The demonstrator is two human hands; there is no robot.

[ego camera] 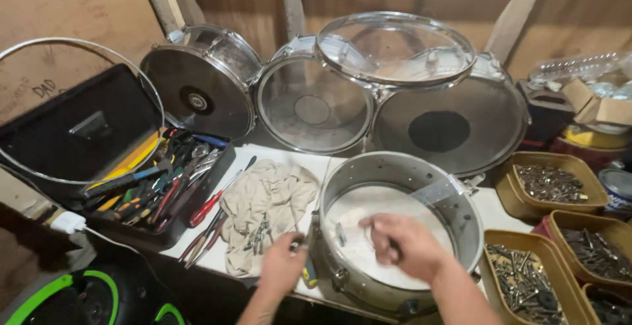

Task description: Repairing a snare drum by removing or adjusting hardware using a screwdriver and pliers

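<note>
A shiny metal drum shell point(454, 197) lies flat on the white bench top, open side up, with no head on it. My right hand point(401, 245) reaches inside it, fingers curled; whether it holds anything small I cannot tell. My left hand point(284, 264) is at the shell's left outer wall, closed on a small tool point(308, 274) with a yellow and black handle, set against a lug. Just left of that hand lies a beige rag point(263, 200) with several small metal parts on it.
An open black toolbox point(141, 187) full of screwdrivers and pliers sits at left. Three drums point(309, 104) lean on the back wall, a clear hoop point(395, 49) resting on them. Brown trays point(550, 183) of metal hardware fill the right side. A white charger point(68, 222) lies at far left.
</note>
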